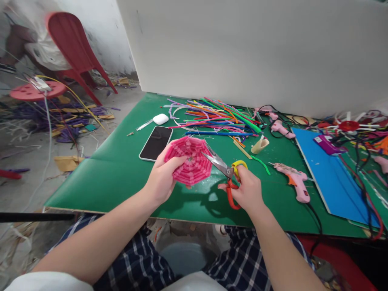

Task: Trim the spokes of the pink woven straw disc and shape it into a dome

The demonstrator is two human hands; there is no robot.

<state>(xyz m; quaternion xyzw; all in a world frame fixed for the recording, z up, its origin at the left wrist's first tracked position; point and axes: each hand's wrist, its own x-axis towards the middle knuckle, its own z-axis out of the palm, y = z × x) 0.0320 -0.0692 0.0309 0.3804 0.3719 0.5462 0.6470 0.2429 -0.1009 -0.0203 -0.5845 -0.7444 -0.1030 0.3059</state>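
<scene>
My left hand (163,173) grips a pink octagonal disc (194,167), woven in rings like a small web, with the thumb lying across its face near the centre. In my right hand (247,188) is a pair of scissors (222,165) with one yellow and one red handle loop. The blades stand apart at the disc's upper right edge; whether they touch it I cannot tell. Both hands are above the green table (121,178). Just behind the left hand lies a phone (156,143) with a dark screen.
Colourful pipe cleaners (215,117) are heaped at the back. To the right lie a pink glue gun (292,180) with a trailing cord, a blue board (327,173), a purple box (329,144) and a beige tube (260,144). A white earbud case (160,119) sits behind the phone.
</scene>
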